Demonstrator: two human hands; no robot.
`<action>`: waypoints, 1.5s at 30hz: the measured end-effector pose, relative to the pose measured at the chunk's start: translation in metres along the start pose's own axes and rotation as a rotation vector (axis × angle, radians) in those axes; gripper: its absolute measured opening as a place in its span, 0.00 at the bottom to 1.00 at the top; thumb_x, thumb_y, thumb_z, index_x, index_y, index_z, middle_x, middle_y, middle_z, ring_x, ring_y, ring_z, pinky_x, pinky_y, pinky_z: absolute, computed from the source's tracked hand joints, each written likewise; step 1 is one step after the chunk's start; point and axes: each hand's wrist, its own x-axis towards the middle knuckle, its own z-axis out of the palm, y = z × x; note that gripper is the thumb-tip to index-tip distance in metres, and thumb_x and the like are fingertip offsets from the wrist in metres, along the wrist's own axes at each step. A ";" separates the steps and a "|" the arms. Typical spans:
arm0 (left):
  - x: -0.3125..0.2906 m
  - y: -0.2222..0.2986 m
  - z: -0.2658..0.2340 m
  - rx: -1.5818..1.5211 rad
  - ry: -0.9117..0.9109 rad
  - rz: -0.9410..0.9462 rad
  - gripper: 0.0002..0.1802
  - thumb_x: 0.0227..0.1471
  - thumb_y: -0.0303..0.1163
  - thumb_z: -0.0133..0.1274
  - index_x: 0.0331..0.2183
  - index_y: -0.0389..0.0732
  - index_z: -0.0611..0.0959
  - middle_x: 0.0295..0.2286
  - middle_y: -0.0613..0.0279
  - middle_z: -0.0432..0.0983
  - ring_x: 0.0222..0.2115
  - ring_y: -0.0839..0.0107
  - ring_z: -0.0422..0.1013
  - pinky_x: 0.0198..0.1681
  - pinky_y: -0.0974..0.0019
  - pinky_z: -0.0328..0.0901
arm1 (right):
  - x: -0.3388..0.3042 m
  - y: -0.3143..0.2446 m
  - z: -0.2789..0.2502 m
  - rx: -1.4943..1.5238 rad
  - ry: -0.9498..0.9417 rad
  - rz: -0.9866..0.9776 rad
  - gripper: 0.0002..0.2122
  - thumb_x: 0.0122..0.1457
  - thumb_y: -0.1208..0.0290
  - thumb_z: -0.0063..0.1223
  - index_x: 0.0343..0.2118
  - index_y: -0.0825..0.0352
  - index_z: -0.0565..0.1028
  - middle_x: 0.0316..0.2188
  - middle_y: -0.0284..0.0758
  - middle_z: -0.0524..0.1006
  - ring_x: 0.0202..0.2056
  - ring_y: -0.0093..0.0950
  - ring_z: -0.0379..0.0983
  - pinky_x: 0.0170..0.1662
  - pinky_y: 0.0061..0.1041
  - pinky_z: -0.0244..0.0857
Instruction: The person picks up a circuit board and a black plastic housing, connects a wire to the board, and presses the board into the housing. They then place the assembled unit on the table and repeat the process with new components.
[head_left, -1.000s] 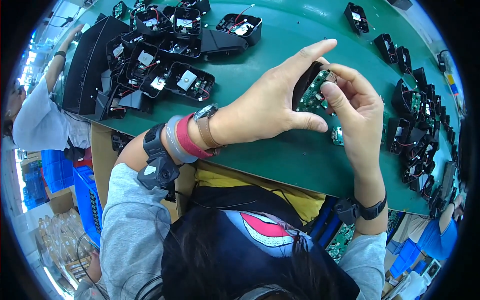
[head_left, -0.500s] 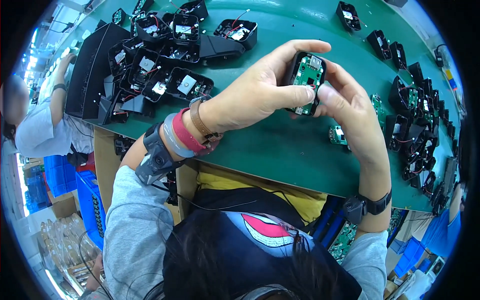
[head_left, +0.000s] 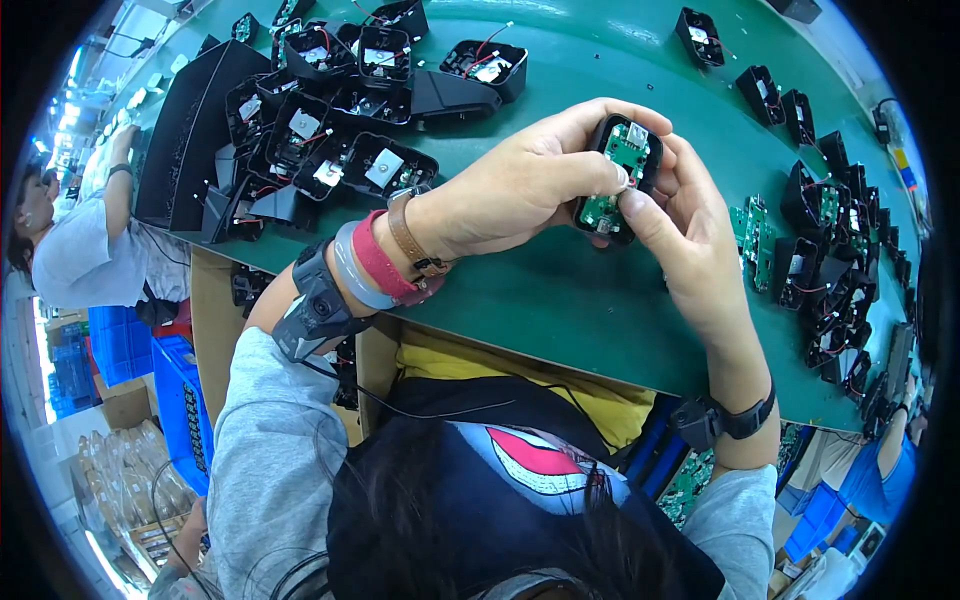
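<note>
Both hands hold one small black plastic housing (head_left: 616, 226) above the green table. A green circuit board (head_left: 626, 150) with a silver metal connector at its far end sits in the housing's opening. My left hand (head_left: 560, 170) is closed round the housing's left and far side, its thumb pressed on the board's middle. From the right, my right hand (head_left: 685, 215) grips the housing, thumb tip close beside the left thumb. A bit of red wire shows between the thumb tips. The fingers beneath the housing are mostly hidden.
Open black housings (head_left: 385, 165) with wires are heaped at the left, beside a black bin (head_left: 190, 145). More housings (head_left: 830, 260) crowd the right, near loose circuit boards (head_left: 757, 245). An open drawer (head_left: 520, 365) holds yellow cloth. Another person (head_left: 80, 250) sits at the far left.
My hands and the housing have shifted slightly nearer. Both thumbs have moved closer together over the board's middle. The person at the left has turned their head.
</note>
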 end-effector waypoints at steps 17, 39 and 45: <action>-0.001 -0.009 0.018 0.115 0.211 0.116 0.22 0.54 0.25 0.45 0.51 0.36 0.63 0.42 0.61 0.66 0.44 0.74 0.65 0.49 0.68 0.62 | -0.004 0.007 0.015 -0.078 0.185 -0.093 0.20 0.61 0.78 0.43 0.55 0.68 0.54 0.43 0.39 0.71 0.44 0.23 0.69 0.44 0.20 0.65; 0.221 0.113 -0.095 2.050 0.065 0.309 0.53 0.31 0.56 0.66 0.56 0.42 0.66 0.52 0.44 0.65 0.52 0.50 0.64 0.55 0.57 0.60 | -0.005 0.004 0.008 -0.572 0.300 -0.418 0.22 0.50 0.79 0.54 0.49 0.69 0.63 0.49 0.45 0.60 0.46 0.45 0.66 0.44 0.36 0.66; 0.262 0.001 -0.029 1.886 0.125 0.285 0.52 0.36 0.77 0.45 0.51 0.44 0.75 0.52 0.39 0.64 0.51 0.43 0.62 0.54 0.45 0.58 | -0.003 0.004 0.003 -0.591 0.278 -0.446 0.20 0.49 0.79 0.55 0.47 0.71 0.65 0.48 0.47 0.61 0.46 0.48 0.65 0.47 0.37 0.63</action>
